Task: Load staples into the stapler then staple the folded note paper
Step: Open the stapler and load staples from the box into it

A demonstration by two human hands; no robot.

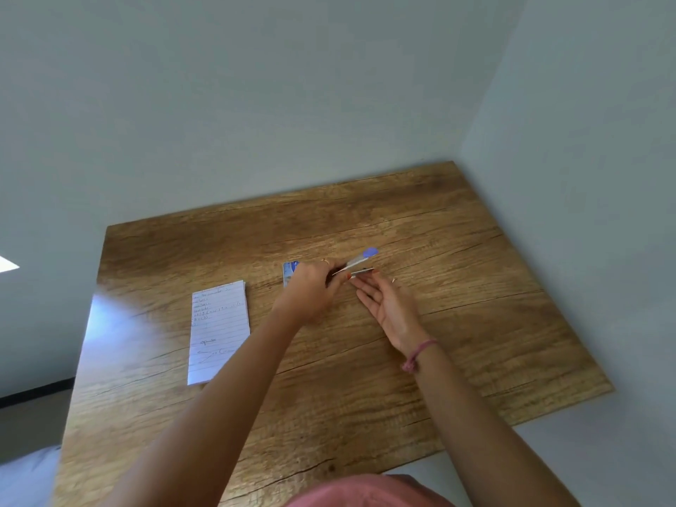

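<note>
A small blue stapler (362,259) is held above the middle of the wooden table (457,305), its top swung open and pointing up to the right. My left hand (311,287) is shut on its rear end. My right hand (387,305), palm up and fingers spread, pinches a thin metal strip of staples (363,272) at the stapler's open channel. A blue staple box (289,272) lies just behind my left hand, partly hidden. The folded lined note paper (218,331), with handwriting on it, lies flat to the left.
The table stands in a corner, with pale walls behind it and to its right. A tiny loose staple piece (393,280) lies on the wood beside my right hand. Bare wood spreads in front of the hands and to the right.
</note>
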